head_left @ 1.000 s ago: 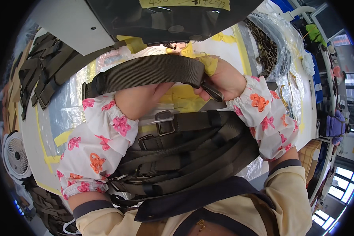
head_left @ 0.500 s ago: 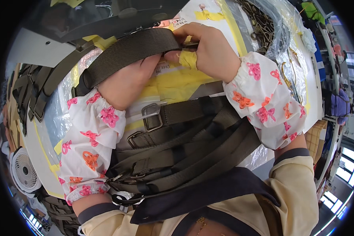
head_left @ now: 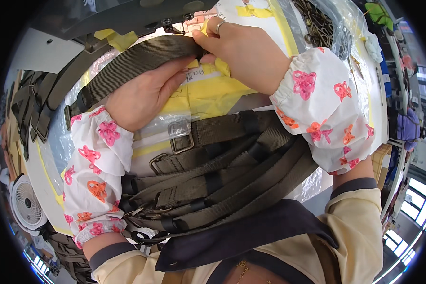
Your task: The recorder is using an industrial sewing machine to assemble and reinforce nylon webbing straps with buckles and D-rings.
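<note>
Wide olive webbing strap (head_left: 142, 59) is held flat across the top of the surface (head_left: 38, 47), just below a dark machine body (head_left: 128, 16). Right hand (head_left: 244, 49): grip closed on the strap's right end, pinched between thumb and fingers (a ring is worn on one finger). Left hand (head_left: 144, 94): fingers laid under and along the strap, steadying it; a firm grip cannot be told. Yellow tape and clear plastic sheet (head_left: 208, 92) are seen beneath both hands.

Progress, as judged: one strap is in hand, being positioned at the machine. A bundle of like straps with metal buckles (head_left: 213, 175) is piled in the lap, seemingly the larger share. More straps (head_left: 31, 109) lie at the left edge; which pile is done cannot be told.
</note>
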`<action>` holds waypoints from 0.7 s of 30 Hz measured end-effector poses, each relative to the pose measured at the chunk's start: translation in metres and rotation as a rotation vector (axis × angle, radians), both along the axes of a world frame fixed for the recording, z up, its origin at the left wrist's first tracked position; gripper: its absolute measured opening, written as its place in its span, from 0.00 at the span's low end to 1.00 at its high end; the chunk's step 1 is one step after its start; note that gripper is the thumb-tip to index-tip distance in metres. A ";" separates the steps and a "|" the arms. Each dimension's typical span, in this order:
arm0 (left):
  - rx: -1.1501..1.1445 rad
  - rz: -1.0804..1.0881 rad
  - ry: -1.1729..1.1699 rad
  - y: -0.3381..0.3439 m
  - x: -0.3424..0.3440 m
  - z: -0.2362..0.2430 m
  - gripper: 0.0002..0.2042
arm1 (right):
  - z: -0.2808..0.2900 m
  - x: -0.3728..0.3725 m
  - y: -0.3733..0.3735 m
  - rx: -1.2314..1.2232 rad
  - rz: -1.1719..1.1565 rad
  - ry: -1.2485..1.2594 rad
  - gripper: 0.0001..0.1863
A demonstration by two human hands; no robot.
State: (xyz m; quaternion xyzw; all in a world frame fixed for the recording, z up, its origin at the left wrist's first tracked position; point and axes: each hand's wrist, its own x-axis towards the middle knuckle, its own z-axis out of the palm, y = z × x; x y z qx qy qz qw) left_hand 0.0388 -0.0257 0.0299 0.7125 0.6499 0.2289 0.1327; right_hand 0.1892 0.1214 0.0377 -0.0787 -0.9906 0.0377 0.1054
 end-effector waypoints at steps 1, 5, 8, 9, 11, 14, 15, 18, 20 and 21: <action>-0.043 0.019 -0.036 0.001 0.001 -0.001 0.16 | -0.004 0.000 0.000 0.007 -0.004 0.000 0.18; -0.136 0.065 -0.118 0.000 0.005 0.003 0.14 | -0.021 0.004 -0.002 -0.148 0.162 0.417 0.15; -0.176 0.111 -0.009 0.000 0.005 0.008 0.14 | -0.018 0.005 -0.005 -0.218 0.165 0.396 0.14; -0.177 0.114 -0.012 -0.001 0.006 0.005 0.14 | -0.016 0.004 -0.005 -0.204 0.157 0.386 0.14; 0.111 0.100 0.285 -0.004 0.007 -0.001 0.14 | -0.010 0.003 -0.009 -0.094 0.168 0.353 0.15; 0.468 -0.054 0.347 -0.007 0.013 0.009 0.14 | -0.010 0.004 -0.005 0.007 0.169 0.329 0.16; 0.525 -0.045 0.498 -0.003 0.014 0.014 0.13 | -0.012 0.005 -0.003 -0.007 0.174 0.337 0.16; 0.481 -0.063 0.475 0.004 0.000 0.007 0.14 | -0.019 0.005 -0.006 -0.078 0.174 0.407 0.16; 0.480 -0.109 0.461 0.010 -0.008 0.005 0.14 | -0.019 0.007 -0.009 -0.082 0.117 0.402 0.16; 0.444 -0.133 0.437 0.013 -0.012 0.004 0.14 | -0.019 0.007 -0.010 -0.093 0.062 0.396 0.16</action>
